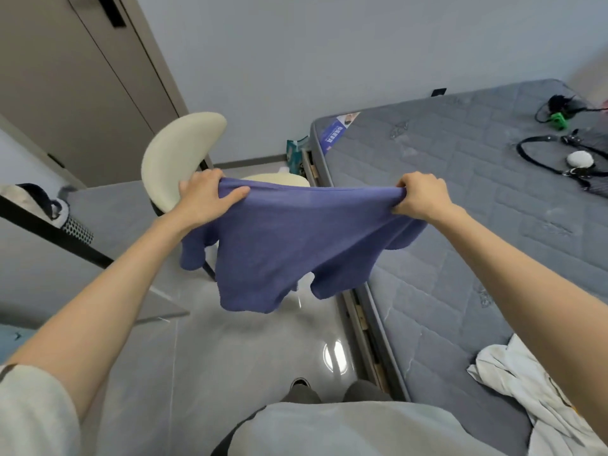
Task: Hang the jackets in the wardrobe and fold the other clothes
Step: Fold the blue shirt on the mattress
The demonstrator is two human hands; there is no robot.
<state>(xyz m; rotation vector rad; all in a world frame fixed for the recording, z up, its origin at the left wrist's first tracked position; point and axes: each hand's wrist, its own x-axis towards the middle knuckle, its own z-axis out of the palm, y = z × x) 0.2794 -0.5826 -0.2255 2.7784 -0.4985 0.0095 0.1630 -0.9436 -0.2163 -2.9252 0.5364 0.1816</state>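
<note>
Purple-blue shirt point(296, 238) held spread in the air above floor point(246, 357), between chair point(177, 153) and left edge of bed point(444, 192). Left grip point(207, 199): fingers curled over one top corner, thumb pressed on the front. Right grip point(422, 195): fist bunched tight around opposite corner. Top edge taut, lower part hangs loose. White garment point(519, 373) lies crumpled at bed's near edge.

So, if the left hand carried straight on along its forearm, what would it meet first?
Probably the cream chair, which sits just beyond the left hand gripping the purple shirt. Depth is unclear, so I cannot tell whether it would meet the backrest or the seat.
</note>
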